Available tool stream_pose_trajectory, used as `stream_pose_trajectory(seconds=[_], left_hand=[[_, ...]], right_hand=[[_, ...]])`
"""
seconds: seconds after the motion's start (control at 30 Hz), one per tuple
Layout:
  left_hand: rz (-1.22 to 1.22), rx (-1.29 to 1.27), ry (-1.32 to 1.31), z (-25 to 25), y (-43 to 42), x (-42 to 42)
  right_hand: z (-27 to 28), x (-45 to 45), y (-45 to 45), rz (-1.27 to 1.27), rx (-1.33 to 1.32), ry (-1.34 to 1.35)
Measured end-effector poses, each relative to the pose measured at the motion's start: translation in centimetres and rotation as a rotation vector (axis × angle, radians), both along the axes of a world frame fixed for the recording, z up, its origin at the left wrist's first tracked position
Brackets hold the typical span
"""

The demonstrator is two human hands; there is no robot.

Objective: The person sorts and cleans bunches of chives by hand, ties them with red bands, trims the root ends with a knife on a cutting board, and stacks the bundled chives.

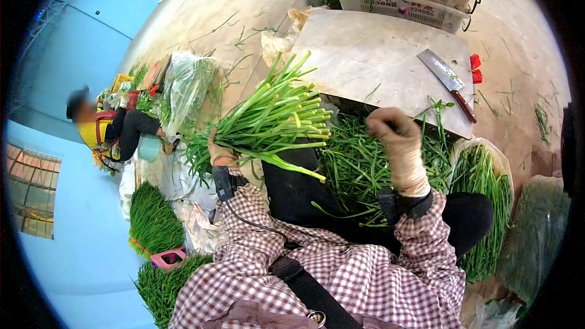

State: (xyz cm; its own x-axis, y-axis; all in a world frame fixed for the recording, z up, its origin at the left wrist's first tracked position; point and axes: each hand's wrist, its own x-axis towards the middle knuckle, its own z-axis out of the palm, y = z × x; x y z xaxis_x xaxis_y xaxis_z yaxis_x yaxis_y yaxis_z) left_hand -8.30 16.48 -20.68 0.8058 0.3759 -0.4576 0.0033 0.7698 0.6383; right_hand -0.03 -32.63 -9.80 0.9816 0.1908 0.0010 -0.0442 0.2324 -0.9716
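Observation:
My left hand (pixel 221 151), in a light glove, is closed around a thick bunch of garlic chives (pixel 277 119). Their pale cut ends fan out to the right, and the leafy ends hang at the left. My right hand (pixel 396 140), also gloved, hovers over a heap of loose green leaves (pixel 353 164) in front of my lap. Its fingers are curled in, and whatever they may hold is hidden. Beyond the heap lies a pale board (pixel 372 55). A knife (pixel 448 79) with a brown wooden handle rests on the board's right side.
Stacked white crates (pixel 396 6) stand behind the board. At the right is a wrapped bundle of greens (pixel 484 189). More green bundles (pixel 155 216) lie at the left near a pink object (pixel 168 258). Another person (pixel 109 125) sits at the far left beside bagged greens (pixel 189 91).

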Motion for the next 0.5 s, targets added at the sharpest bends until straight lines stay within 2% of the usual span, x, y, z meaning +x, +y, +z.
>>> stream_pose_trajectory(seconds=[0.03, 0.1, 0.2, 0.23, 0.27, 0.33, 0.43, 0.47, 0.5], left_hand=[[0.010, -0.008, -0.010, -0.2, -0.2, 0.1], [0.032, -0.019, -0.028, 0.4, -0.8, 0.2], [0.177, 0.000, 0.005, 1.7, -2.3, 1.2], [0.217, 0.028, -0.003, 1.8, -2.7, 1.5], [0.303, 0.136, 0.063, 4.0, -5.1, 1.9], [0.301, 0.120, 0.068, 5.0, -5.7, 2.2], [0.275, 0.141, 0.004, 6.5, -7.0, 2.3], [0.295, 0.141, 0.033, 6.1, -6.4, 2.6], [0.315, 0.137, 0.062, 5.8, -6.1, 2.8]], right_hand=[[-0.6, -0.4, 0.7, 0.069, -0.010, -0.002], [-1.8, -1.1, 2.8, 0.121, -0.331, -0.160], [-0.5, -0.5, 6.2, 0.338, -0.474, -0.059], [-2.2, -0.4, 7.9, 0.334, -0.416, -0.063], [-4.3, 0.0, 9.0, 0.290, -0.242, 0.001], [-5.4, 0.4, 9.5, 0.211, 0.040, 0.098], [-6.8, -0.7, 7.1, 0.274, -0.023, 0.108], [-6.5, -1.0, 5.4, 0.258, -0.235, 0.076], [-7.2, -1.2, 3.6, 0.212, -0.245, 0.094]])
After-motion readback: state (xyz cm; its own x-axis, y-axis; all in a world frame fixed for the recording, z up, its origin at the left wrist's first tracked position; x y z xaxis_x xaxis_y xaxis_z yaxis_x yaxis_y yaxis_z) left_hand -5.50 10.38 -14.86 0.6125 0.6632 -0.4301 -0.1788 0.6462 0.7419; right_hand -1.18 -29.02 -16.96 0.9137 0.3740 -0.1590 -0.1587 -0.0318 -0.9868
